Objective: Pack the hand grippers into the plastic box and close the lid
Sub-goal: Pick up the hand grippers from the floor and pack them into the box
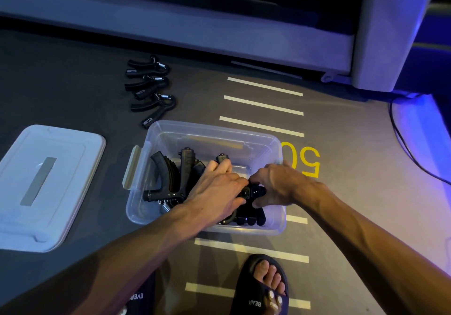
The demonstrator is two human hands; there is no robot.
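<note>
Nearest to us, at the bottom edge of the view, we see a foot in a black slide sandal (260,288) on the grey floor (353,192), standing across pale stripes painted on it; a second sandal (139,295) shows only partly under our left forearm.

Just beyond the feet stands the clear plastic box (273,148), lid off, resting on the striped lane of the floor. Both our hands reach into it from the near side. Our left hand (217,190) lies palm down over the middle of the box, its fingers curled round the handle of a black hand gripper (251,195) that sits at the near right of the box. Our right hand (275,185) comes in over the right wall, and its thumb and fingers pinch the same gripper from the other side. The two hands almost meet on it. In the left half of the box several more black grippers (170,180) stand packed side by side, handles up, with a metal spring visible low among them.

To the left of the box, apart from it, the white lid (48,182) lies flat on the floor. To the right of the box, yellow digits (310,163) are painted on the floor.

Farther away, beyond the far left corner of the box, three loose hand grippers (148,87) lie in a row on the floor, the nearest almost touching the box rim. Behind them runs a pale grey frame (219,36) along the far edge of the floor.
</note>
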